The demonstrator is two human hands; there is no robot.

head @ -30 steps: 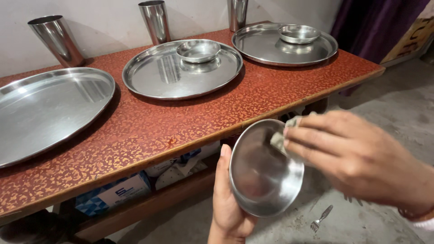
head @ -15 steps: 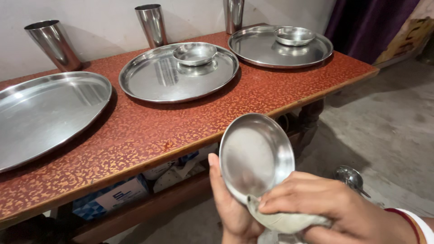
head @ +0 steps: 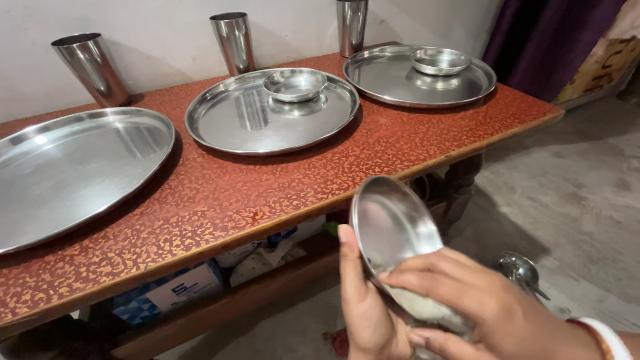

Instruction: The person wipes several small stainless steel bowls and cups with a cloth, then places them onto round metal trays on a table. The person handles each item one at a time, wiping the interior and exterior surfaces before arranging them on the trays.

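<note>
My left hand (head: 367, 310) grips a small steel bowl (head: 393, 223) by its lower rim, tilted on edge in front of the table. My right hand (head: 480, 310) presses a pale cloth (head: 423, 307) against the bowl's lower inside. On the red patterned table (head: 280, 180) lie three large steel plates: one at the left (head: 67, 170), one in the middle (head: 253, 123) and one at the right (head: 427, 83). The middle and right plates each carry a small steel bowl (head: 295, 84) (head: 440, 60).
Three steel tumblers (head: 90, 67) (head: 233, 41) (head: 352, 25) stand along the wall behind the plates. Boxes (head: 167, 287) sit on the shelf under the table. A steel utensil (head: 520, 270) lies on the concrete floor at the right. A dark curtain (head: 547, 40) hangs at far right.
My right hand with the cloth has moved from the bowl's upper right rim down to its lower inside. The bowl has turned more edge-on.
</note>
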